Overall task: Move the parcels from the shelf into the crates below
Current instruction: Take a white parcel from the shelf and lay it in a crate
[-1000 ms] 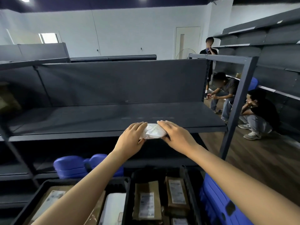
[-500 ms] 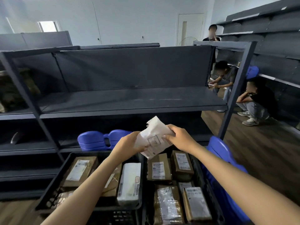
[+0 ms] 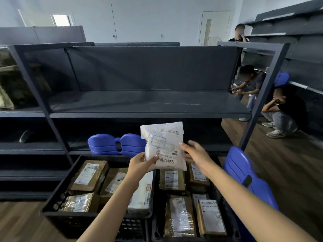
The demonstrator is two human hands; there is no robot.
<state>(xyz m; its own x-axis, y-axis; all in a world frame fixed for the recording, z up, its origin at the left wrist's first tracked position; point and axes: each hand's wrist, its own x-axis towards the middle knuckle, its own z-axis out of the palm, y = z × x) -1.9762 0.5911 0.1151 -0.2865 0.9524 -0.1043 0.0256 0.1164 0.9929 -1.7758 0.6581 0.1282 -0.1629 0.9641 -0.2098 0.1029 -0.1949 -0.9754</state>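
A white plastic parcel with a barcode label stands upright above the crates, its label facing me. My left hand grips its lower left corner. My right hand is at its right edge, fingers spread and touching the side. Below sit two black crates: the left crate holds several brown boxes and a white one, the right crate holds several brown taped parcels. The dark grey shelf in front of me shows no parcels on this bay.
Blue plastic stools lie behind the crates and at the right. A shelf post stands at the right. Two people crouch and one stands at the right. Bagged goods fill the left bay.
The parcel left the shelf edge, came down over the crates and was turned upright with its label toward me. My right hand loosened from a grip to spread fingers.
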